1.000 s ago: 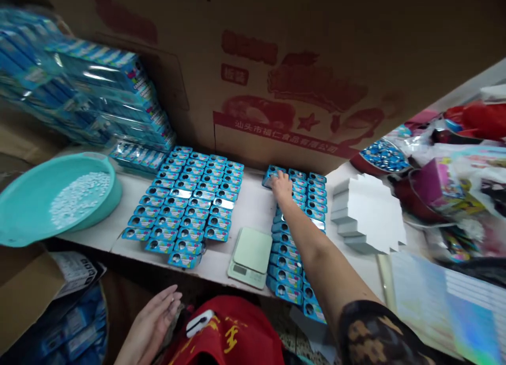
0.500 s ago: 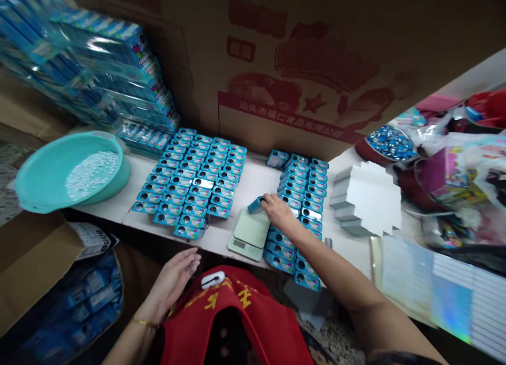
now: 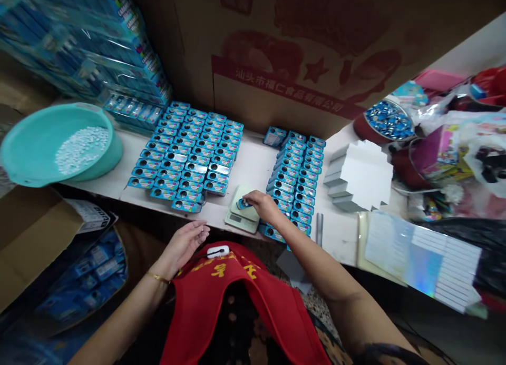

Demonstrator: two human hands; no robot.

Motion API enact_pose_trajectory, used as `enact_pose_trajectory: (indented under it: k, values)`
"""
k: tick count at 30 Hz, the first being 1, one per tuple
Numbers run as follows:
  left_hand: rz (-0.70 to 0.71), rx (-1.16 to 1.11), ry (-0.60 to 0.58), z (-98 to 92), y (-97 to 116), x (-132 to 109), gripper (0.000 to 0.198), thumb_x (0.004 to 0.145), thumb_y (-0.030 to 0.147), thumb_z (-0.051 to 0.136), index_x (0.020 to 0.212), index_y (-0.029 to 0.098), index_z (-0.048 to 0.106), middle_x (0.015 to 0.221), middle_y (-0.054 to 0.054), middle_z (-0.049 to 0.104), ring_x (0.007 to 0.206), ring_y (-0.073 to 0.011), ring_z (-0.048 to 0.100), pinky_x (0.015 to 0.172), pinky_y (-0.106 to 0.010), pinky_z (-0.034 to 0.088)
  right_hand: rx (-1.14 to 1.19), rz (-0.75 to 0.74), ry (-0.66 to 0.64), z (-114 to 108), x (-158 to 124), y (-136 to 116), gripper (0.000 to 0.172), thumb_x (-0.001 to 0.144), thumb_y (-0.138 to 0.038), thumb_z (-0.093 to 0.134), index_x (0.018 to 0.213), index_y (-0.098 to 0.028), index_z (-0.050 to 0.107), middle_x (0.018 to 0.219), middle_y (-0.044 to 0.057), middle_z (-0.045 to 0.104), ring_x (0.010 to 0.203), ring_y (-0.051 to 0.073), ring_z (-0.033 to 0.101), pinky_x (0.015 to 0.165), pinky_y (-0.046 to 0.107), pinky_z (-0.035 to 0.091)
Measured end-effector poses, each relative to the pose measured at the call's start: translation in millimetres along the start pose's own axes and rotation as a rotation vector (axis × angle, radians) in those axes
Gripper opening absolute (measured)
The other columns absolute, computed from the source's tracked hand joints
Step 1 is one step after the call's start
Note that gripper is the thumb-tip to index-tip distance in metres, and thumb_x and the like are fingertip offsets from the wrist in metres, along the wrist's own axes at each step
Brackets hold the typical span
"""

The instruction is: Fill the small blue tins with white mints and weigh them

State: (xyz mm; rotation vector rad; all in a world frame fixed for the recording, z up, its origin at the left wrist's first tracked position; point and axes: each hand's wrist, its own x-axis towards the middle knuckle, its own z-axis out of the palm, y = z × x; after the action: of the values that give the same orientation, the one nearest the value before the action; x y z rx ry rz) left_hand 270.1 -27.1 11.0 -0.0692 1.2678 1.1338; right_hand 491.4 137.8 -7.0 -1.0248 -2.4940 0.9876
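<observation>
Ok so your little blue pack is mid-frame over the pale scale, can't tell if touching, pinched in your right hand, fingertips closed, while your left hand, lower left of center, looks empty and half-open.

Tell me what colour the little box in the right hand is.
The little box in the right hand is mostly blue, best seen in the head view.
</observation>
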Motion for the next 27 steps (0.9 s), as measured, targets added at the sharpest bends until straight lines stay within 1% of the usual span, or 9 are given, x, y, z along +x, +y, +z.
enact_pose_trajectory:
  k: [3, 7, 10, 13, 15, 17, 22, 27]
  values:
    - [-0.003, -0.007, 0.011, -0.8, -2, -3, 0.017, 0.075, 0.001, 0.054, 0.087, 0.009, 0.062, 0.075, -0.008, 0.066, 0.064, -0.0095, 0.062, 0.061, -0.016, 0.051, 0.116, 0.018, 0.115, -2, -4, -1, 0.022, 0.082, -0.013, 0.048, 0.097, -0.018, 0.063, 0.090, 0.004, 0.064, 0.086, 0.013, 0.059, 0.079, 0.025, 0.046]
    - [0.004, -0.023, 0.028, -4.1, -4, -6, 0.018, 0.075, 0.000, 0.053, 0.087, 0.009, 0.063, 0.076, -0.009, 0.067, 0.065, -0.0094, 0.062, 0.061, -0.016, 0.051, 0.090, 0.027, 0.234, -15, -18, -4, 0.020, 0.082, -0.015, 0.049, 0.095, -0.019, 0.063, 0.090, 0.004, 0.064, 0.086, 0.015, 0.059, 0.079, 0.027, 0.046]
    - [0.013, -0.049, 0.018, -8.9, -6, -6, 0.020, 0.074, 0.001, 0.053, 0.089, 0.008, 0.064, 0.082, -0.011, 0.067, 0.073, -0.0121, 0.063, 0.068, -0.019, 0.052, 0.054, 0.073, 0.287, -24, -28, -1, 0.019, 0.082, -0.017, 0.050, 0.094, -0.020, 0.063, 0.091, 0.005, 0.064, 0.087, 0.016, 0.058, 0.079, 0.029, 0.046]
    - [-0.003, -0.049, 0.008, -11.5, -7, -6, 0.024, 0.071, -0.001, 0.054, 0.092, 0.007, 0.064, 0.090, -0.014, 0.067, 0.085, -0.0167, 0.063, 0.078, -0.024, 0.052, 0.028, 0.098, 0.296, -28, -34, 3, 0.018, 0.082, -0.017, 0.050, 0.094, -0.020, 0.063, 0.092, 0.005, 0.064, 0.087, 0.017, 0.058, 0.079, 0.030, 0.046]
    - [-0.006, -0.010, 0.009, -10.6, -7, -6, 0.026, 0.069, -0.001, 0.056, 0.092, 0.007, 0.064, 0.092, -0.014, 0.067, 0.088, -0.0175, 0.063, 0.080, -0.025, 0.051, 0.013, 0.099, 0.291, -27, -36, 4, 0.019, 0.082, -0.017, 0.049, 0.095, -0.020, 0.063, 0.092, 0.005, 0.063, 0.087, 0.017, 0.058, 0.079, 0.031, 0.046]
    - [0.020, 0.070, 0.019, -7.8, -6, -6, 0.026, 0.068, 0.002, 0.060, 0.093, 0.008, 0.064, 0.090, -0.012, 0.067, 0.085, -0.0161, 0.064, 0.077, -0.023, 0.051, -0.002, 0.093, 0.289, -25, -37, 4, 0.020, 0.083, -0.018, 0.048, 0.096, -0.021, 0.063, 0.093, 0.005, 0.063, 0.090, 0.017, 0.057, 0.081, 0.031, 0.045]
    - [0.163, 0.371, 0.065, 0.1, -4, -3, 0.029, 0.065, 0.021, 0.069, 0.091, 0.009, 0.064, 0.080, -0.007, 0.068, 0.065, -0.0109, 0.062, 0.062, -0.020, 0.050, -0.062, 0.089, 0.272, -19, -37, 6, 0.021, 0.084, -0.020, 0.047, 0.097, -0.021, 0.063, 0.096, 0.006, 0.062, 0.093, 0.018, 0.056, 0.084, 0.032, 0.045]
    - [0.252, 0.547, 0.043, 8.2, 3, 2, 0.031, 0.064, 0.030, 0.069, 0.088, 0.011, 0.064, 0.074, -0.006, 0.067, 0.059, -0.0116, 0.061, 0.058, -0.023, 0.048, -0.115, 0.116, 0.239, -14, -42, 7, 0.023, 0.085, -0.020, 0.044, 0.100, -0.021, 0.062, 0.100, 0.006, 0.061, 0.097, 0.018, 0.054, 0.087, 0.032, 0.043]
